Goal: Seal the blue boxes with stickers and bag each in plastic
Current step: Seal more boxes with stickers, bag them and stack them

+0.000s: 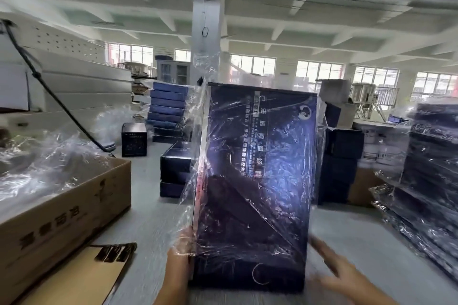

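Observation:
A dark blue box [255, 181] stands upright on end at the middle of the table, most of it inside a clear plastic bag [195, 136] whose loose top rises above it. My left hand [179, 260] holds the box's lower left edge through the plastic. To the right of the box's lower corner my right hand [339, 270] is blurred, fingers straight and spread, holding nothing. More blue boxes are stacked behind: a tall pile [168, 111] at the back, a short pile [174, 168] nearer, and bagged ones [431, 168] at the right.
An open brown carton [67, 210] filled with loose plastic bags stands at the left, its flap [81, 277] lying near my left arm. A small black box [133, 140] and a black cable [57, 101] are behind it. Dark boxes [342, 156] stand behind the held box.

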